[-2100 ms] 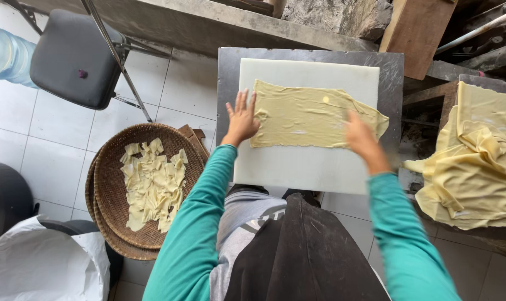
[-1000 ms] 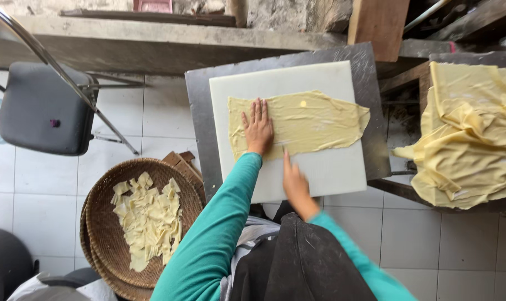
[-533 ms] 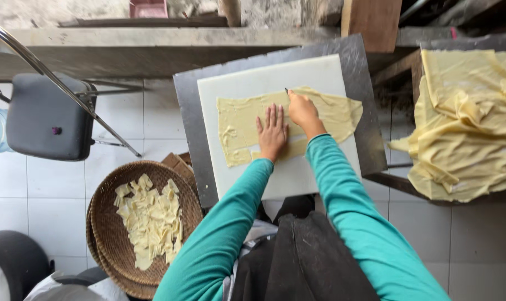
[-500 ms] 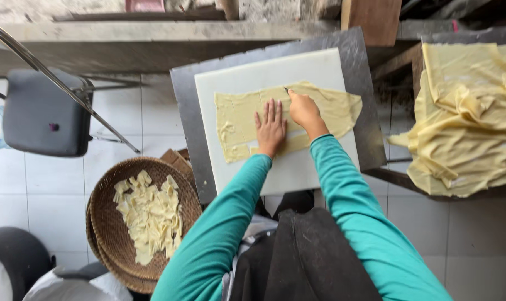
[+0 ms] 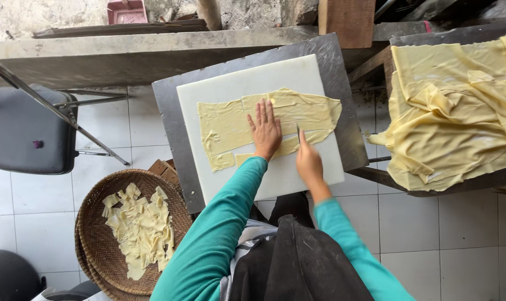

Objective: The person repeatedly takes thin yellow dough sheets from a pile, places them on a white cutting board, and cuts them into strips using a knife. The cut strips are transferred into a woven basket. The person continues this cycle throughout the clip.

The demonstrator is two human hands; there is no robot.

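Grey table (image 5: 169, 111) carries white cutting board (image 5: 236, 83); pale dough sheet (image 5: 225, 122) lies flat across it. Left hand (image 5: 265, 129) pressed open on dough. Right hand (image 5: 308, 161) grips small blade (image 5: 298, 132), tip at dough's lower edge.

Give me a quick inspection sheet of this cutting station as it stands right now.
Surface: white rectangular cutting board lying on a grey metal table.
Job's things: thin pale-yellow dough sheet flat on the board, with cut lines showing; slim blade at its lower edge.
Clutter: round woven basket on the floor, holding cut dough pieces; heap of uncut yellow sheets to the right.
Hands: left hand pressed flat on the sheet; right hand holding the blade.
Cables: nothing seen.
Surroundings: white tiled floor, grey padded chair, concrete ledge.
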